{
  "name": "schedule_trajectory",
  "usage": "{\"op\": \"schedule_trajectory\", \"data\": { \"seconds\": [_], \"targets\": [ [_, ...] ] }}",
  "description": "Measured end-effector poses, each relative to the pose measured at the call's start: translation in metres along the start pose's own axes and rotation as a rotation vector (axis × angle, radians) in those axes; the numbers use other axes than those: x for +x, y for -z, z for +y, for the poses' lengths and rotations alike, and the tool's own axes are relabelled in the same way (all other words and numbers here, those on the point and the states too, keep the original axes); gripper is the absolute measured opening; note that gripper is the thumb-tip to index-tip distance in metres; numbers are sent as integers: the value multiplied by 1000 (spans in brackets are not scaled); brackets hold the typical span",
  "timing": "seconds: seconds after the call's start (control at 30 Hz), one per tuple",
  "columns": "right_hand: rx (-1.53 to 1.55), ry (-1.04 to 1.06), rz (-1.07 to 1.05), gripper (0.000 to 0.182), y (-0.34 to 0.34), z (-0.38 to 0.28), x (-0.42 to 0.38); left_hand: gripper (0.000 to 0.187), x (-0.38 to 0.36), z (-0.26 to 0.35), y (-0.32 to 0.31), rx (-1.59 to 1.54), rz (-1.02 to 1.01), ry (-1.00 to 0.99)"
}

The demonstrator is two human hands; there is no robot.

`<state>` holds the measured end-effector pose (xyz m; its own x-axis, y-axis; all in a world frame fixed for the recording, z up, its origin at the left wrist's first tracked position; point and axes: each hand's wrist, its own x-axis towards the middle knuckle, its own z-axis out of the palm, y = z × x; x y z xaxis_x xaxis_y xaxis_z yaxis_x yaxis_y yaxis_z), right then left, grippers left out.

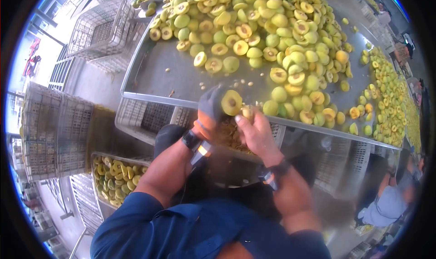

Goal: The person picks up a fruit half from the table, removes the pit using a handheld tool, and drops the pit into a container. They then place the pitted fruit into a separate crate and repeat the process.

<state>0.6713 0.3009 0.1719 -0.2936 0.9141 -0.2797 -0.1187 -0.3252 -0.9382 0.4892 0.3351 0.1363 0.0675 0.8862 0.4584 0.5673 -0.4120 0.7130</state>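
Observation:
My left hand, in a grey and orange work glove, is closed around a halved yellow-green stone fruit. Its cut face, with a brown centre, is turned up toward me. Just to the right, my bare right hand is closed, fingertips close to the fruit. A small pale yellowish item shows at those fingertips; I cannot make out what it is. Both hands are over the near edge of a metal table. A large heap of similar whole-looking and halved fruits lies on it.
A bin with brown scraps sits below my hands. To the left are a crate of fruit halves, stacked crates and a mesh crate. Another fruit heap lies right, near a seated person.

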Motion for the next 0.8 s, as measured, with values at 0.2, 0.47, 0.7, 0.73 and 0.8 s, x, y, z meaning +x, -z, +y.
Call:
{"op": "schedule_trajectory", "data": {
  "seconds": [0.2, 0.47, 0.7, 0.73, 0.8],
  "targets": [
    [-421, 231, -64, 28, 19, 6, 6, 35, 3, -17, -13, -75, 0, -48],
    [-621, 261, -43, 36, 7, 4, 2, 21, 1, -19, -13, -28, 15, -76],
    [-565, 220, -11, 34, -3, 19, 3, 10, -1, 0, -14, -413, 78, 272],
    [-610, 189, 13, 33, -5, 18, 2, 10, -1, 0, -14, -465, 99, 310],
    [-425, 293, -96, 32, -1, 28, 10, 11, 2, 4, -8, -380, 94, 222]
  ]
}}
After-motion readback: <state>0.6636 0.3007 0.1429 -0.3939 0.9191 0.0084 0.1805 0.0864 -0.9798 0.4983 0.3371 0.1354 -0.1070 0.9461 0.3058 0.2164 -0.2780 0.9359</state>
